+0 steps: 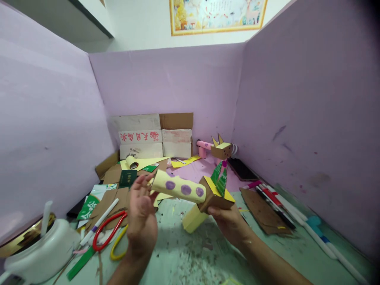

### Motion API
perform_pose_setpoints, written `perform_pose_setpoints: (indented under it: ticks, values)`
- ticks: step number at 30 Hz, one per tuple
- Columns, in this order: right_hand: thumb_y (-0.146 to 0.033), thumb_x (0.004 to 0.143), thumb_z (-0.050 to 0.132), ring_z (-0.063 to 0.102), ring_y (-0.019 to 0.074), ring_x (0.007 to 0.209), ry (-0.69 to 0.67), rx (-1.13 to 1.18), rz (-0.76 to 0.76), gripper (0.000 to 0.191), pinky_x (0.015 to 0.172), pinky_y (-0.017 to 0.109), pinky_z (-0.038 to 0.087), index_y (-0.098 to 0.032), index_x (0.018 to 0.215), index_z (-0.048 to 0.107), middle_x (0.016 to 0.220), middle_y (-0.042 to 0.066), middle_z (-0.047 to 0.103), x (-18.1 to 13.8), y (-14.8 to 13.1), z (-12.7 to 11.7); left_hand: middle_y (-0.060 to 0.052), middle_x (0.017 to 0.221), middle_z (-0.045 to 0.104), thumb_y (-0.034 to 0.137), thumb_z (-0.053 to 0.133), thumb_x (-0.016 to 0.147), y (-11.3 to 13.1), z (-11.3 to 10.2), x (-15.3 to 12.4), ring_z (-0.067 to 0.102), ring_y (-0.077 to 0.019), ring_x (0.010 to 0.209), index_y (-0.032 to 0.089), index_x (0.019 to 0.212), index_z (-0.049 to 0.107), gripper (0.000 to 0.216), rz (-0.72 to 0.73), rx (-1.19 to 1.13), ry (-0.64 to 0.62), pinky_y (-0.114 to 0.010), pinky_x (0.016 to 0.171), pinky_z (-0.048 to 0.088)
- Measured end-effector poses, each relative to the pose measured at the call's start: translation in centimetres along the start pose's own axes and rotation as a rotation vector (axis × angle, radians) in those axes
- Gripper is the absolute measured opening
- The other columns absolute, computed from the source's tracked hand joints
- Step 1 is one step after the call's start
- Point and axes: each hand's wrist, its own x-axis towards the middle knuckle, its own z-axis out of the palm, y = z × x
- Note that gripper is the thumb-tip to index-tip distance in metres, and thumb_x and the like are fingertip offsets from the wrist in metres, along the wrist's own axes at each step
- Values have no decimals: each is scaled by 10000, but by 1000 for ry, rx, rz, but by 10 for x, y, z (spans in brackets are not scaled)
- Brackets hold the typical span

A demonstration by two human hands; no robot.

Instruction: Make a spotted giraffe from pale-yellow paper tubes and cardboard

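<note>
A handmade paper animal [178, 189] is held up over the table. Its body is a pale yellow paper tube with purple spots, joined to a brown cardboard box head [211, 200] with a yellow top and green ear-like pieces [220, 180]. A pale yellow leg-like piece [194, 218] hangs below. My right hand [227, 223] grips the head from below, thumb on its front. At the tube's left end, my left hand [142, 213] has its fingers curled against the paper; some fingertips are hidden behind it.
A similar pink animal [221, 150] stands at the back. To the left lie red-handled scissors [109, 229], cardboard scraps, a marker [99, 221] and a white pot [44, 249]. On the right are a phone [243, 169], a cardboard piece [263, 211] and several markers. Purple panels enclose the table.
</note>
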Motion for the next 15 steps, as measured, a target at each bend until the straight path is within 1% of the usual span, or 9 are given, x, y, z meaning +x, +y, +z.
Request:
perform_pose_setpoints:
  ticks: [1, 2, 3, 5, 7, 8, 10, 12, 15]
  values:
    - [-220, 534, 824, 639, 250, 783, -18, -63, -29, 363, 737, 361, 508, -217, 876, 706, 770, 16, 725, 1, -1, -4, -44, 1195, 597, 456, 750, 702, 6, -3, 6, 540, -217, 1131, 246, 1047, 606, 429, 30, 8, 63, -286, 900, 455]
    - [-229, 535, 835, 629, 237, 744, -30, -129, -62, 402, 704, 349, 507, -219, 908, 686, 750, 8, 710, 2, -2, -7, -47, 1137, 612, 450, 771, 675, 12, -6, 12, 559, -210, 1066, 218, 953, 626, 390, 45, 43, 100, -277, 863, 467]
    - [-243, 532, 848, 620, 227, 725, -29, -198, -97, 468, 678, 338, 506, -224, 960, 661, 760, 2, 698, 2, -4, -10, -52, 1090, 624, 453, 790, 641, 16, -8, 17, 570, -211, 1021, 198, 893, 630, 393, 39, 73, 104, -274, 827, 479]
    - [-267, 516, 871, 617, 223, 770, -2, -338, -165, 621, 681, 327, 512, -245, 1072, 596, 870, 4, 684, 0, -7, -13, -57, 1042, 642, 456, 809, 601, 22, -12, 23, 583, -212, 960, 184, 889, 634, 433, -60, 137, 73, -260, 739, 492]
    - [-283, 511, 874, 614, 229, 843, 9, -479, -223, 685, 731, 332, 516, -256, 1116, 554, 974, 14, 660, -3, -11, -12, -55, 1025, 660, 481, 786, 615, 22, -13, 24, 596, -201, 862, 191, 948, 635, 466, -221, 189, 27, -243, 618, 480]
    - [-289, 516, 868, 612, 232, 859, -4, -536, -245, 675, 749, 337, 516, -255, 1109, 548, 988, 16, 651, -5, -13, -10, -54, 1013, 669, 504, 761, 635, 21, -13, 24, 593, -190, 799, 193, 957, 639, 464, -284, 217, 8, -236, 565, 461]
    - [-295, 535, 843, 610, 234, 849, -35, -601, -281, 628, 755, 346, 520, -256, 1086, 544, 976, 14, 637, -8, -16, -5, -54, 936, 681, 533, 717, 660, 16, -14, 22, 564, -170, 683, 177, 898, 663, 432, -336, 294, -27, -232, 497, 419]
    - [-290, 556, 815, 610, 230, 816, -55, -628, -296, 589, 728, 352, 530, -266, 1075, 537, 958, 7, 621, -11, -17, -2, -43, 778, 659, 532, 694, 671, 10, -15, 20, 523, -157, 604, 153, 780, 684, 395, -313, 393, -61, -234, 468, 383]
    - [-289, 608, 774, 617, 243, 838, -79, -676, -276, 539, 750, 378, 539, -285, 1099, 551, 989, 13, 620, -14, -15, -4, -6, 584, 556, 508, 661, 711, 0, -18, 18, 467, -143, 534, 150, 634, 668, 366, -252, 503, -83, -238, 455, 346]
